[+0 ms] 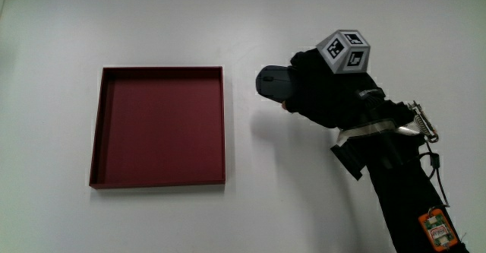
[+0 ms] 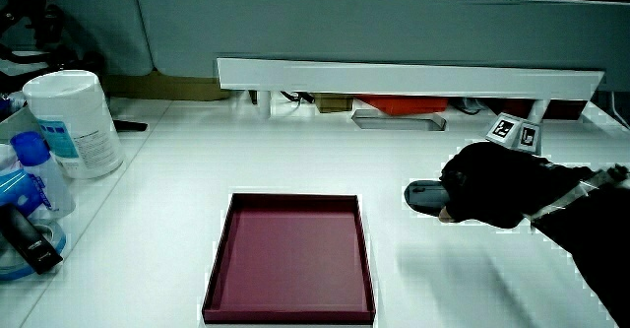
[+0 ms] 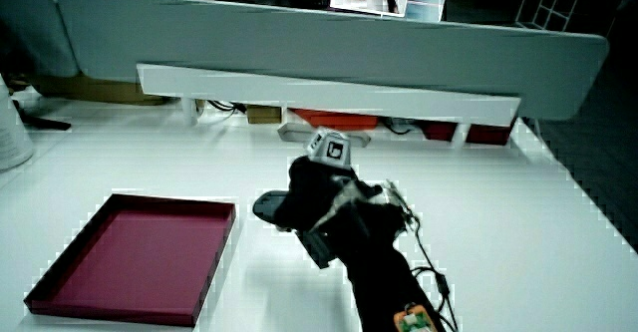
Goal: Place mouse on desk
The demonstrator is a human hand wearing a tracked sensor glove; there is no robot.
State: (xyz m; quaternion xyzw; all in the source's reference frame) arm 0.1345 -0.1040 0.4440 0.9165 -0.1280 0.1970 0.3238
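A: What kind of place is this?

B: It looks like an office. A wide white worktop (image 2: 295,161) ends at a low grey-blue partition (image 2: 394,23), the sort that divides desks.

A: What else shows that?

B: A long white shelf (image 2: 409,75) runs along the foot of the partition, with cables and a flat red object (image 2: 399,104) tucked under it. In a side view a tub of wipes (image 2: 71,121) and a blue-capped bottle (image 2: 39,170) stand at the worktop's edge. On the worktop lie a shallow dark red tray (image 1: 159,128) and a computer mouse (image 1: 272,82).
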